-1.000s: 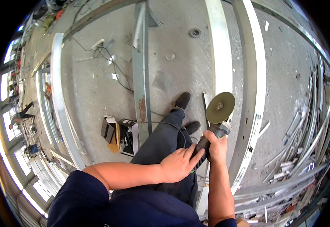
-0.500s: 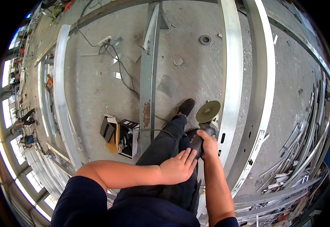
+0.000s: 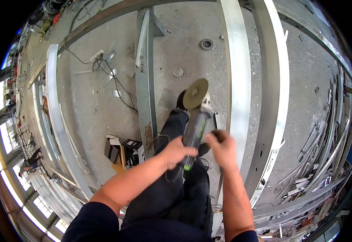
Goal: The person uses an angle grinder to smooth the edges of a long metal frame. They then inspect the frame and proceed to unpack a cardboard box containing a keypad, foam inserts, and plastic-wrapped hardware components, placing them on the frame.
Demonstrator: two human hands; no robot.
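Note:
My left hand [image 3: 174, 154] is wrapped round the body of an angle grinder [image 3: 194, 129], near its rear end. The grinder points away from me over my legs, its round tan disc [image 3: 195, 93] uppermost and facing me. Just to the right of the grinder is my right hand [image 3: 223, 149], off the tool, blurred, with fingers loosely curled and the thumb apart. I see nothing in it, though its palm side is partly hidden. A pale metal beam [image 3: 239, 80] runs lengthwise beyond the right hand.
A second metal beam [image 3: 271, 72] lies further right, beside a heap of metal offcuts [image 3: 305, 161]. Left of my legs stands a steel bar [image 3: 145, 88], with an open box [image 3: 131, 152] on the floor nearby. A cable [image 3: 121, 90] trails from a power strip [image 3: 97, 55].
The right hand has let go of the grinder and moved aside. My left hand has closed round its body. The grinder has shifted left and away from the beam; the view has moved too.

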